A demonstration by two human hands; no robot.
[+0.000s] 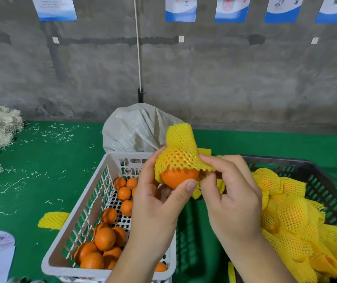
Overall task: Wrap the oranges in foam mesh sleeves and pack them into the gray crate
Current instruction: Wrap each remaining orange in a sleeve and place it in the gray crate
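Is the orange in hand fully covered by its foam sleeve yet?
No. The yellow foam sleeve covers only the top of the orange; its lower half is bare.

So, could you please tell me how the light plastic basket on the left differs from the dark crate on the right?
The light basket is pale grey-white, while the dark crate is nearly black. The basket holds bare oranges; the crate holds oranges already wrapped in yellow foam mesh. The basket still shows bare floor between the fruit, whereas the crate's contents are heaped high. Both are perforated plastic containers standing on the green floor.
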